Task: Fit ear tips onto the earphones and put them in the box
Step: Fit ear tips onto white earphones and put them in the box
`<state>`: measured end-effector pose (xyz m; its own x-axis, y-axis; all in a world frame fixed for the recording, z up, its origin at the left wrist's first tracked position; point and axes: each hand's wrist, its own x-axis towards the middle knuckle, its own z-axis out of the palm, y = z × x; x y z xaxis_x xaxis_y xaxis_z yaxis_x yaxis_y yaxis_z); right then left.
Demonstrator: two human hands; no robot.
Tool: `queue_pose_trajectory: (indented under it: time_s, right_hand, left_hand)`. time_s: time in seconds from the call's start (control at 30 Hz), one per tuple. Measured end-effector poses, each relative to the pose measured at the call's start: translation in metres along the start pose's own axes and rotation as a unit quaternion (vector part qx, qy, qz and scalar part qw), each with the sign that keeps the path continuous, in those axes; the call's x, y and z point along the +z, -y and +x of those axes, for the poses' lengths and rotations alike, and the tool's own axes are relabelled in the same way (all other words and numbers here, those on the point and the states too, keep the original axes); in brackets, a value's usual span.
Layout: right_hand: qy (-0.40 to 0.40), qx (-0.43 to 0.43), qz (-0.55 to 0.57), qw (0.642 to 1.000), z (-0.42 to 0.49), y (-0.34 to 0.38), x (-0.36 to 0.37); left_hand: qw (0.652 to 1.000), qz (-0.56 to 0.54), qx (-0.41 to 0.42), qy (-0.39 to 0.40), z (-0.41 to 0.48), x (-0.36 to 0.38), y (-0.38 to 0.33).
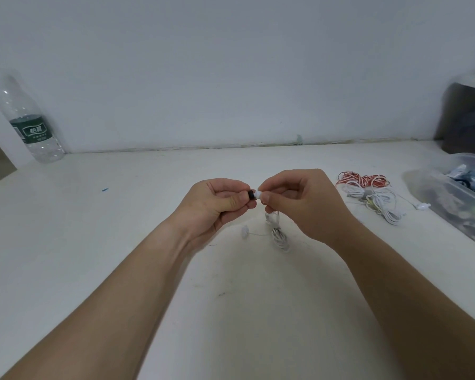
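White table (107, 242), pale wall (231, 64) | centre frame: left hand (217, 205) pinches black ear tip (251, 194), right hand (299, 207) pinches white earbud (258, 193), both touching | step: fitting tip | next: likely a square, firm push on | box (447, 197) at right edge

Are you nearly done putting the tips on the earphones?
No. Done: can't tell, the box looks blurry inside. In hand: the left hand pinches a black ear tip against the white earbud in the right hand. Left: its second earbud on the table, and the tangled earphones beside the box.
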<state>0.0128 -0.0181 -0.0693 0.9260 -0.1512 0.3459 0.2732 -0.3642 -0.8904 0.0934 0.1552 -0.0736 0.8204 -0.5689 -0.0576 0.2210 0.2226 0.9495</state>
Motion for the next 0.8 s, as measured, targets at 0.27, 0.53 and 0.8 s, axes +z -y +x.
queue_pose_trajectory:
  time_s: [0.27, 0.53, 0.8]
  right_hand:
    - [-0.015, 0.001, 0.069, 0.997, -0.0005, 0.0008, 0.0021]
    - [-0.006, -0.004, 0.032, 0.999, 0.0015, -0.0018, -0.0009]
    - [-0.004, -0.007, 0.030, 1.000, 0.0007, -0.0026, 0.0003]
  left_hand:
    - [1.000, -0.021, 0.005, -0.003, 0.0005, 0.0011, -0.0010]
    - [1.000, -0.017, 0.004, 0.002, 0.0000, 0.0017, 0.0009]
    - [1.000, -0.006, 0.007, 0.004, 0.0007, 0.0006, 0.0010]
